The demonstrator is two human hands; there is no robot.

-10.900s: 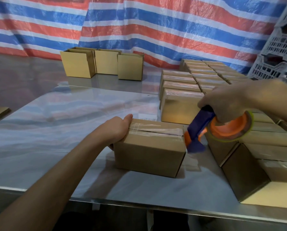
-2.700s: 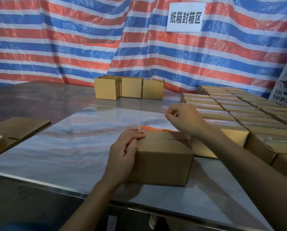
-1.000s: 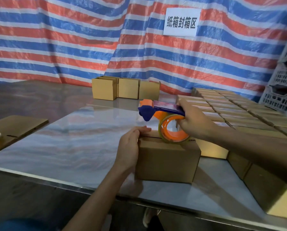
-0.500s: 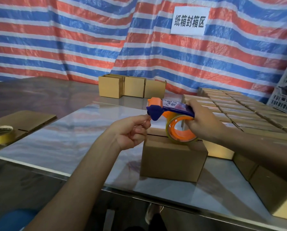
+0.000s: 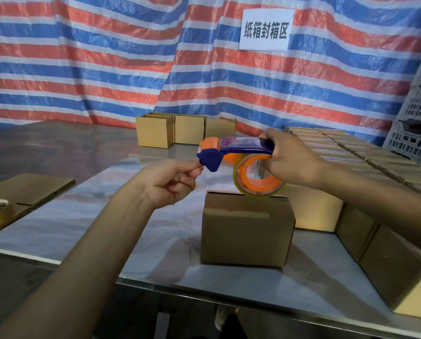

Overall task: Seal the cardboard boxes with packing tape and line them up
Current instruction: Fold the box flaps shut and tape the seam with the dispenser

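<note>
Right hand point(image 5: 293, 161) is gripping a blue-and-orange plastic tape dispenser point(image 5: 241, 147) just over a plain brown cardboard box point(image 5: 246, 231) on the glossy tabletop point(image 5: 87, 216). Left hand point(image 5: 170, 183) is pinching its thin clear tape end point(image 5: 201, 163).

Closed brown box point(image 5: 247, 231), upright, orange-blue tape dispenser point(image 5: 238, 150) over it

One wide-angle camera, worn on the head, looks forward and down, across the table point(image 5: 82, 221) to the striped tarp point(image 5: 94, 69) at the back. It sits close over the work: both forearms enter from the bottom edge, the left hand point(image 5: 170, 182) and right hand point(image 5: 290, 160) near mid-frame (the crates point(image 5: 417, 140) at the right edge lean with the lens's bend).
</note>
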